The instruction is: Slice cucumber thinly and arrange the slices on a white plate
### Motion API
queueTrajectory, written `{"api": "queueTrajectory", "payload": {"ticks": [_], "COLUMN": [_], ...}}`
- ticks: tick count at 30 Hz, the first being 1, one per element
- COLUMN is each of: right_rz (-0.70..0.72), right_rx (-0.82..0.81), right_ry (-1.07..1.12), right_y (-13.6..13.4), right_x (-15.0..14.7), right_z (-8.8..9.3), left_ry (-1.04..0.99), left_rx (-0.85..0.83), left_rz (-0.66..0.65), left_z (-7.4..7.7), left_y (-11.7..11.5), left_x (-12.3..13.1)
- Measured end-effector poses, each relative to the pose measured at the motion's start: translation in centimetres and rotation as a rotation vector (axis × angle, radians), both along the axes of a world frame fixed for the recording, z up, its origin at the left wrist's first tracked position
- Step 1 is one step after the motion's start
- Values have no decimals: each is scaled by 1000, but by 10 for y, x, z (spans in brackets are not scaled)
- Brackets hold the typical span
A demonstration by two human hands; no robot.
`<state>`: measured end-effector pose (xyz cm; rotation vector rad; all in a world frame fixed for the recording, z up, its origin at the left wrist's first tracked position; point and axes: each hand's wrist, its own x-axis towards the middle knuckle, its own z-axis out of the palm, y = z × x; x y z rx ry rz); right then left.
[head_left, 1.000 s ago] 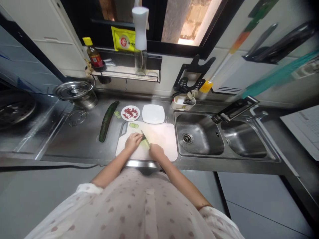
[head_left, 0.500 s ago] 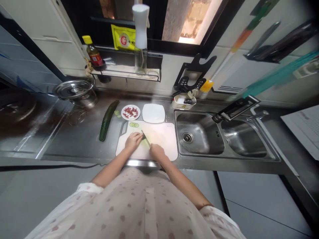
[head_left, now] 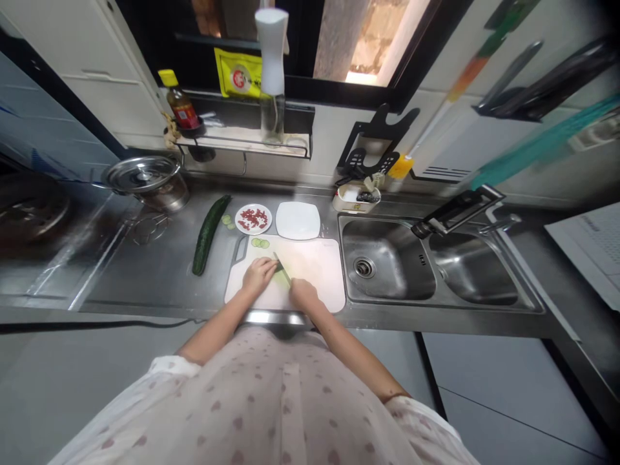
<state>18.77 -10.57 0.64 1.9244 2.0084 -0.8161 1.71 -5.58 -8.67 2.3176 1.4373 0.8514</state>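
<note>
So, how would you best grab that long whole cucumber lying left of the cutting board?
I'd take the cucumber around its middle, from above, thumb and fingers on opposite long sides. It is long and narrow and lies flat on the counter, so a middle grip should balance best. The loose slices sit near its far end. The left hand is nearer.

knife [head_left: 283,270]: slanted over white board [head_left: 320,274] | cucumber piece [head_left: 279,265]: dark green, mostly hidden

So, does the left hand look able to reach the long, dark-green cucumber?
Probably yes: the left hand is over the white rectangular cutting board, and nothing tall separates it from the cucumber, though it seems busy with a small dark-green piece.
</note>
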Motion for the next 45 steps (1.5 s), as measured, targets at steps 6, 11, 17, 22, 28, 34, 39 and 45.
{"api": "queueTrajectory", "payload": {"ticks": [6, 11, 17, 22, 28, 34, 39, 45], "right_rz": [-11, -21, -57, -65, -59, -65, -65, -71], "right_rx": [-6, -10, -16, -3, 17, 4, -8, 8], "right_ry": [-23, -15, -10, -20, -10, -21, -12, -9], "right_y": [-2, 4, 2, -20, -24, -5, -4, -16], "right_x": [-2, -6, -7, 4, 6, -5, -5, 3], "right_z": [-2, -1, 0, -4, -7, -1, 0, -8], "left_ry": [2, 4, -9, -17, -15, -6, -12, -19], "left_rx": [-2, -6, -7, -15, -31, -25, -28, -38], "left_rz": [-2, -8, -8, -3, 8, 1, -1, 0], "left_z": [0, 1, 2, 5, 3, 2, 5, 5], "left_y": [0, 1, 1, 0, 0, 1, 0, 0], "left_x": [0, 0, 0, 1, 0, 0, 0, 0]}}
